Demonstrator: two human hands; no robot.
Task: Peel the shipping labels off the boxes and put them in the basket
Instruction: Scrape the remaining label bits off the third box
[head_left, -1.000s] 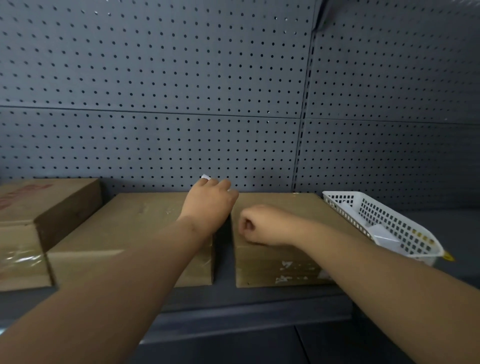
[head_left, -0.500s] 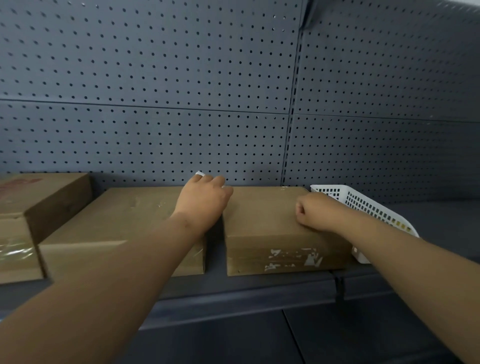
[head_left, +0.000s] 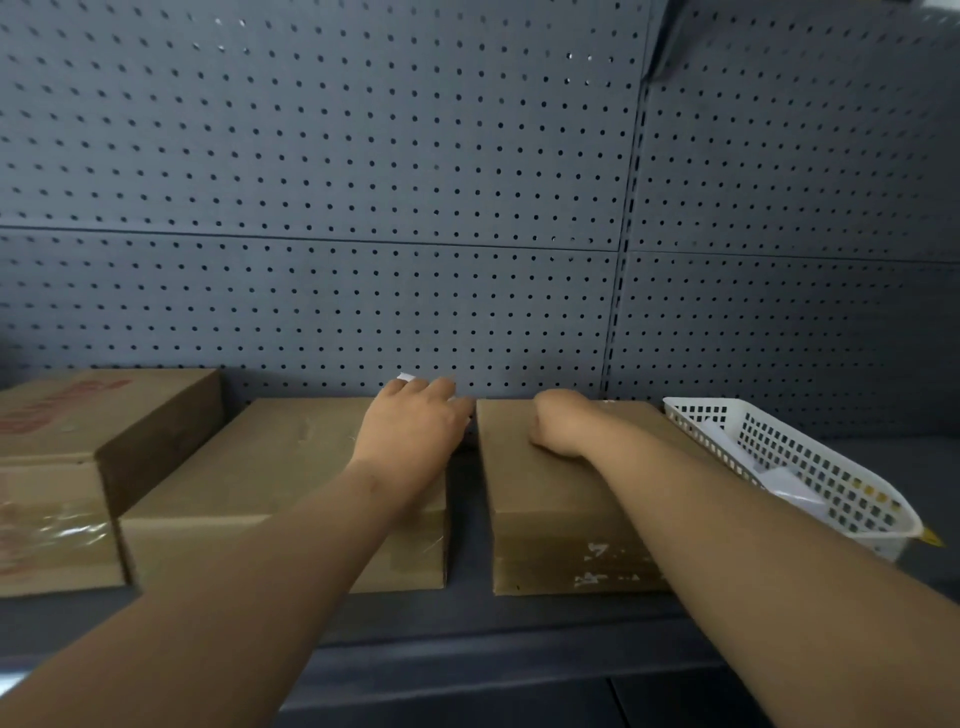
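Observation:
Three brown cardboard boxes stand in a row on a dark shelf. My left hand (head_left: 413, 423) lies on the back right corner of the middle box (head_left: 270, 478), fingers curled over the far edge, and a small white label scrap (head_left: 406, 377) shows at its fingertips. My right hand (head_left: 563, 426) rests as a fist on top of the right box (head_left: 550, 499), near its back edge. That box has white label remnants (head_left: 597, 564) on its front face. A white perforated basket (head_left: 810, 467) sits tilted to the right of this box and holds white paper pieces.
A larger box with red print (head_left: 78, 431) and shiny tape stands at the left. A grey pegboard wall (head_left: 363, 208) rises right behind the boxes. The shelf's front edge (head_left: 467, 644) runs below them, and bare shelf lies right of the basket.
My right hand moved from the right box's right side back to near its rear left corner. The left hand stayed on the middle box's far corner. The view shifted slightly.

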